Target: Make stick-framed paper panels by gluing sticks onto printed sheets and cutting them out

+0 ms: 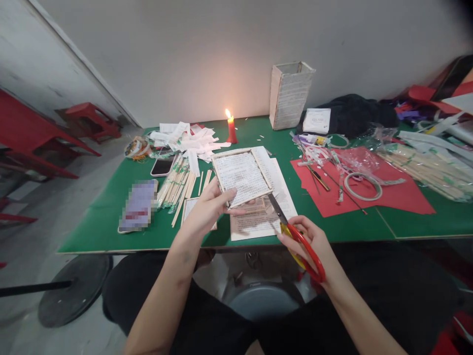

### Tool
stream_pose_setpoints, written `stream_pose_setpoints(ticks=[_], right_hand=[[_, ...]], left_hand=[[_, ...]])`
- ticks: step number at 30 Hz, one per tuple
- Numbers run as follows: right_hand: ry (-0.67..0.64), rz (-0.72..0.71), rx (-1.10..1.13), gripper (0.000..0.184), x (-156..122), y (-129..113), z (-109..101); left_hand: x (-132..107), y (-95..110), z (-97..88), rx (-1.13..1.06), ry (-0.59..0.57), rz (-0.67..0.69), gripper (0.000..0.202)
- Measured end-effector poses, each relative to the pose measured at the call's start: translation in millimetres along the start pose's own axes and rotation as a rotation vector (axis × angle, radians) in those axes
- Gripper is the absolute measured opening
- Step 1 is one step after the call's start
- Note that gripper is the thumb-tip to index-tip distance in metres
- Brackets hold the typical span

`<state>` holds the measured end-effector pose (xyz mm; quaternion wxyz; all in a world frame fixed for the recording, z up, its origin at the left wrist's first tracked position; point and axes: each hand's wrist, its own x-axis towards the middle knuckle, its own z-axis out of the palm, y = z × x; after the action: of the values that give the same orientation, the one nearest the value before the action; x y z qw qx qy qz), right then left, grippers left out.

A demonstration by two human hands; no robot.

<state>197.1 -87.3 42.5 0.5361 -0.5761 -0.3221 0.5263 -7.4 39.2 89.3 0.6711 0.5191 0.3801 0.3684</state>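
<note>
Red scissors (308, 251) over green mat (92, 236), lit candle (231, 130) beyond.

Head-worn camera faces forward and down, apparently near the green table (92, 231).

The left hand (210, 209) grips a square stick frame (242, 177) faced with printed paper, tilted at its lower edge. The right hand (310, 241) holds red-handled scissors (278, 209), blades pointing up-left, their tips just beside the frame, above a printed sheet (256, 219).
</note>
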Motion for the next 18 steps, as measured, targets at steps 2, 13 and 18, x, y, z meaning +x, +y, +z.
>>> stream_pose_setpoints(ticks=[2, 13, 18], right_hand=[[-0.003, 0.022, 0.038, 0.05, 2.7, 5.6, -1.6], [-0.222, 0.009, 0.121, 0.046, -2.1, 11.9, -10.0], [-0.346, 0.05, 0.119, 0.065, -14.1, 18.8, -12.5]], left_hand=[[1.7, -3.1, -0.7, -0.007, -0.004, -0.005, 0.067], [-1.8, -1.5, 2.7, -0.053, -0.004, 0.025, 0.061], [-8.2, 11.0, -0.6, -0.092, 0.095, 0.121, 0.066]])
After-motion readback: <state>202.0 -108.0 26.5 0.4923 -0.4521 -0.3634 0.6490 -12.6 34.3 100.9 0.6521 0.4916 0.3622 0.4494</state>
